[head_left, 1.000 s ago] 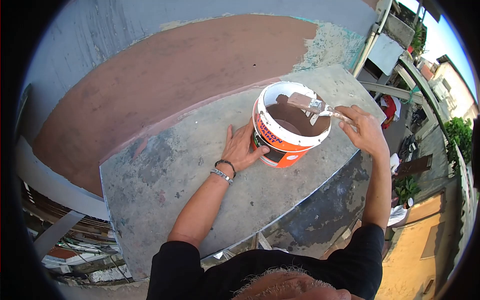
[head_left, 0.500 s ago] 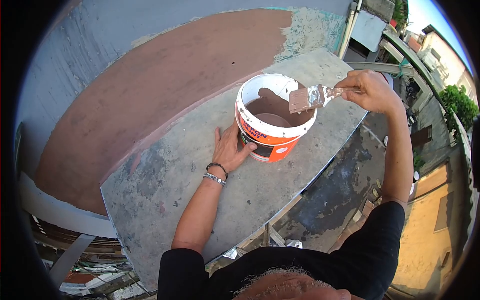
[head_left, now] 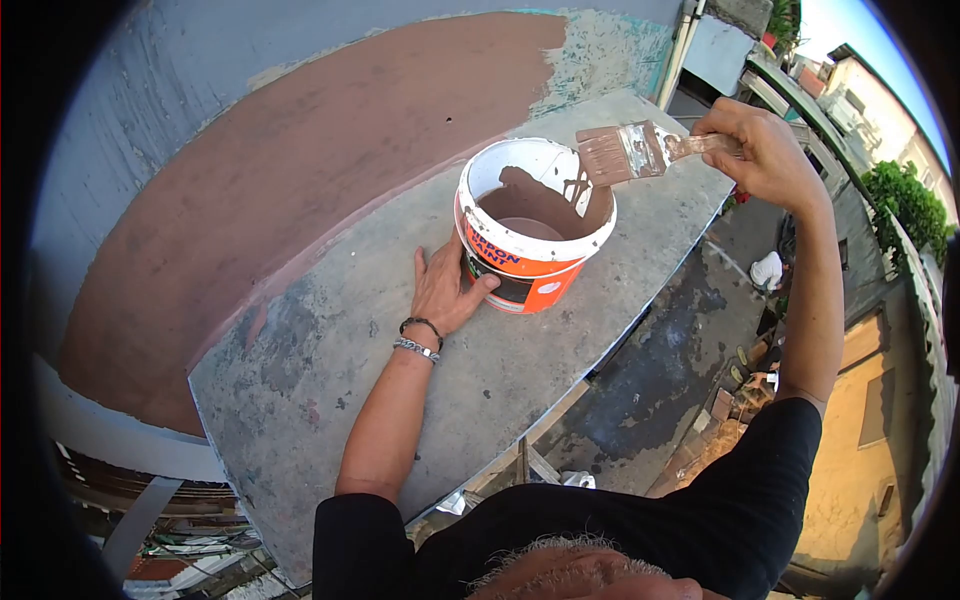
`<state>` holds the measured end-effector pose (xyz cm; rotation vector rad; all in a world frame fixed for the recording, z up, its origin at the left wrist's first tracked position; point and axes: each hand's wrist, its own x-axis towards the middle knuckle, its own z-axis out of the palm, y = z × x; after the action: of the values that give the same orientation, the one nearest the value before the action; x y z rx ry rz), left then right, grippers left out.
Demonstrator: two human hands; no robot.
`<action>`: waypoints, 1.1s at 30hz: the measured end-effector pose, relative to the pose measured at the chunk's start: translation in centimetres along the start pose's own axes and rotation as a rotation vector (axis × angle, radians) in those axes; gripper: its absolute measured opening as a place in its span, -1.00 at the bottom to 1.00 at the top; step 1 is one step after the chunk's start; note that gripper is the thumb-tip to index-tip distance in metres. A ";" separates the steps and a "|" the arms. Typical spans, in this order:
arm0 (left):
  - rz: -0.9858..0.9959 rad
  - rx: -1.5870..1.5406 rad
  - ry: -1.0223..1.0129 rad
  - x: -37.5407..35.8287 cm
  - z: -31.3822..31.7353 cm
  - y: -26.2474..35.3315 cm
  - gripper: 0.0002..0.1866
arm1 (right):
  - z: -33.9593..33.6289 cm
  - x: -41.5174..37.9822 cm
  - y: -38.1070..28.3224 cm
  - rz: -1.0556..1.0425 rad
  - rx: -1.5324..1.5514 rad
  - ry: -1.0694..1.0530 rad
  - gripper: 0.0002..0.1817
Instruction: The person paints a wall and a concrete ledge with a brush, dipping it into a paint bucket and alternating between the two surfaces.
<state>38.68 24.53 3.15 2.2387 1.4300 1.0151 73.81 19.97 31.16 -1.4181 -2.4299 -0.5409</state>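
An orange and white paint bucket [head_left: 545, 268] stands upright on the grey concrete ledge [head_left: 480, 385], with brown paint [head_left: 530, 215] inside and smears on its inner wall. My left hand [head_left: 447, 290] holds the bucket's near left side, thumb on the label, some fingertips hidden by the bucket. The handle of a paintbrush [head_left: 630, 152] is gripped in my right hand [head_left: 765, 155]. Its bristles are coated brown and point left, just over the bucket's far right rim. Dried paint speckles the metal band and handle.
Behind the ledge curves a wall [head_left: 300, 160], painted brown below and grey-blue above, with a peeling patch [head_left: 605, 60] at right. Beyond the ledge's right edge is a drop to stained ground [head_left: 660, 370]. Pipes [head_left: 682, 55] run up the wall's end.
My right hand has raised the brush up and right, from inside the bucket's mouth to above its rim. My left hand stays on the bucket. The view has shifted slightly.
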 end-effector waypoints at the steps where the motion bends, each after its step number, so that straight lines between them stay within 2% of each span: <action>1: -0.001 -0.003 -0.002 0.0 0.0 0.0 0.07 | 0.8 -0.4 -0.4 -0.048 -0.016 0.047 -0.78; 6: 0.001 -0.016 -0.005 0.0 -0.2 0.1 0.06 | 4.7 -2.4 -2.1 -0.285 -0.232 0.228 -0.79; 14: 0.005 -0.008 -0.004 0.0 0.1 -0.2 0.05 | 2.7 -5.3 -1.3 -0.236 -0.318 0.247 -0.74; 17: 0.015 -0.010 0.008 0.1 0.3 -0.5 0.09 | 3.0 -5.6 -0.1 -0.136 -0.167 0.295 -0.75; 18: 0.020 -0.012 0.012 0.1 0.5 -0.7 0.10 | 3.5 -5.8 0.4 -0.024 0.023 0.246 -0.74; 21: 0.018 -0.005 0.009 0.1 0.6 -0.8 0.09 | 5.3 -5.5 1.2 0.110 0.433 0.158 -0.72; 25: 0.021 -0.014 0.007 0.2 0.4 -0.6 0.09 | 8.7 -5.4 1.3 0.296 0.787 -0.048 -0.72; 29: 0.009 -0.022 -0.002 0.1 0.5 -0.5 0.10 | 12.2 -6.2 3.6 0.274 0.933 -0.162 -0.68; 32: 0.002 -0.019 -0.007 0.2 0.5 -0.5 0.10 | 13.3 -6.8 5.4 0.330 1.150 -0.186 -0.62; 33: 0.004 -0.013 -0.008 0.2 0.5 -0.5 0.09 | 14.3 -6.6 5.7 0.354 1.220 -0.129 -0.62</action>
<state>38.73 25.00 2.60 2.2349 1.4117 1.0124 81.28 23.89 16.68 -1.1930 -1.8172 0.9760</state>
